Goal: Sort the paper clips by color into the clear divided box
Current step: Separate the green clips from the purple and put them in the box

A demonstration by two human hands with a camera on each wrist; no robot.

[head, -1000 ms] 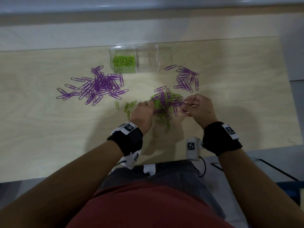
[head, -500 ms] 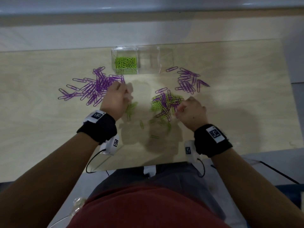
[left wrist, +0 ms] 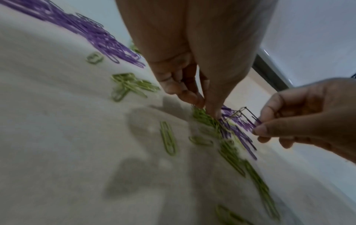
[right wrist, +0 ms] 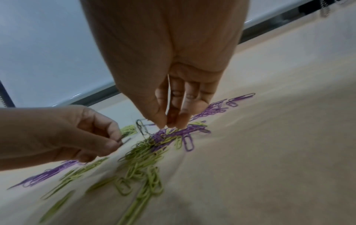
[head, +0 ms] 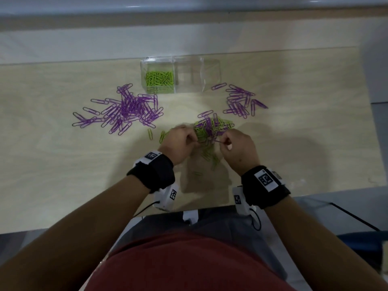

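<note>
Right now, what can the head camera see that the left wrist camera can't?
Only the head view shows the clear divided box with green clips in its left compartment, and a purple pile on the right. Only the left wrist view shows the right hand pinching a purple clip up close. Both show the left hand at the mixed pile.

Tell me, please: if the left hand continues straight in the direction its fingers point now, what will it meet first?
Probably the mixed green and purple pile: the left hand points its fingertips down into the pile's near edge, seemingly touching already.
</note>
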